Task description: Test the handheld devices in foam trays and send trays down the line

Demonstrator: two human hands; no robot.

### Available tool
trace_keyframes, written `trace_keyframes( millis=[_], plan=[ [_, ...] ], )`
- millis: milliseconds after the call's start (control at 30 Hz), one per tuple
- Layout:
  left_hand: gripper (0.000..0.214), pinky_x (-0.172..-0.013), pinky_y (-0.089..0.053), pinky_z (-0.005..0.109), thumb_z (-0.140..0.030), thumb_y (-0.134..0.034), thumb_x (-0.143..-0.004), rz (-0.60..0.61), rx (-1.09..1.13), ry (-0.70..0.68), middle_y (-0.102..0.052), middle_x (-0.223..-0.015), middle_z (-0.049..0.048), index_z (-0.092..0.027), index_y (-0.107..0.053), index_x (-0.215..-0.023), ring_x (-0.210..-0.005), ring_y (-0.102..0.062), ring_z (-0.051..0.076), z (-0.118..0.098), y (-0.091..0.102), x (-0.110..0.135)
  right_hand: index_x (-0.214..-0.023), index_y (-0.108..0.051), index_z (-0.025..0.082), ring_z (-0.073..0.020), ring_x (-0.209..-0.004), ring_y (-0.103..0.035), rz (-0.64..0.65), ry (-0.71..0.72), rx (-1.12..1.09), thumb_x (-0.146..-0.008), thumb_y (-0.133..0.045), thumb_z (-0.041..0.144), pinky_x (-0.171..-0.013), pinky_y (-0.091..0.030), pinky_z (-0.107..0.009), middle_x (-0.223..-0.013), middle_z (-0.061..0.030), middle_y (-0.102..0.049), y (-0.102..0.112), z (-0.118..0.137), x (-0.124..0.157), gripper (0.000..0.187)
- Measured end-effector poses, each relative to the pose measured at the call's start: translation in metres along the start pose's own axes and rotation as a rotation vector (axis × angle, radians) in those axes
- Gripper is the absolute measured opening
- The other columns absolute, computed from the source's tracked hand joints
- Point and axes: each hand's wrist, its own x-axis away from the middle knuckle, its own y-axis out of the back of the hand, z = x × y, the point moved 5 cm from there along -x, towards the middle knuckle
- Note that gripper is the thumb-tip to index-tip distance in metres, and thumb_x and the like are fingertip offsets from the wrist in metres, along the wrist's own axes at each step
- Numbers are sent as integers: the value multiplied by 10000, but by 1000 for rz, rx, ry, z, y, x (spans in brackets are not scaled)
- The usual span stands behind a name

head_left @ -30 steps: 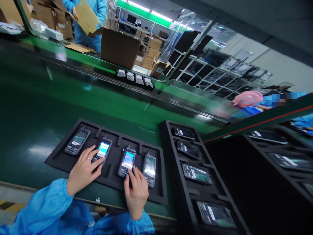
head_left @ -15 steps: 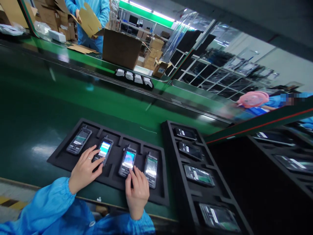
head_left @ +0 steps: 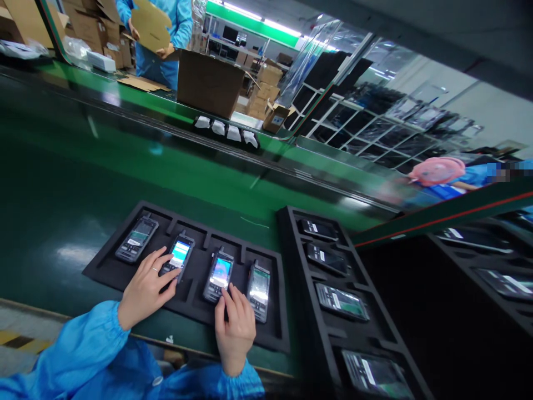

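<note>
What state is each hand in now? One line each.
Left hand: open, at the second handset from the left, not gripping.
Right hand: open, at the third handset, not gripping.

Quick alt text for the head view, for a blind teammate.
The left hand is at one lit handheld, the right hand at another, the middle two of four in a black tray; a second tray of handhelds sits at right.

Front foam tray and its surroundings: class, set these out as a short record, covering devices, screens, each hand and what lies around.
Front foam tray: black, four handheld devices in a row
Brightly lit screens: second device and third device from left
Left hand: fingers spread over second device
Right hand: fingertips at third device's lower end
Tray to the right: four more devices
Far side: person in blue holding cardboard
</note>
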Motion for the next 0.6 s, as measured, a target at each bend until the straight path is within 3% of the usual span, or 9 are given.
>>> trace_keyframes(
  millis=[200,333,600],
  plan=[
    [265,-1035,-451,527,-186,-571,-863,42,-19,10,-573,-1239,113,-224,-673,-1105,-1309,-433,337,0,-2,0,-1063,-666,190,-232,-1001,-662,3,3,23,-866,-584,172,-861,-537,-396,-1073,-65,-729,1,0,0,214],
    [346,-1039,-453,516,-207,-564,-867,37,-31,40,-573,-1245,147,-140,-600,-1205,-1301,-436,337,3,-3,1,-1095,-658,169,-231,-1002,-661,-10,-14,-15,-862,-587,164,-875,-532,-390,-1057,-75,-731,2,0,-1,243],
    [242,-1029,-450,537,-176,-587,-848,22,-19,-10,-550,-1245,123,-212,-691,-1064,-1306,-422,353,-1,0,0,-1028,-686,156,-226,-981,-661,-50,3,-13,-870,-578,144,-854,-537,-397,-1033,-66,-737,2,2,-3,191]
  ],
)
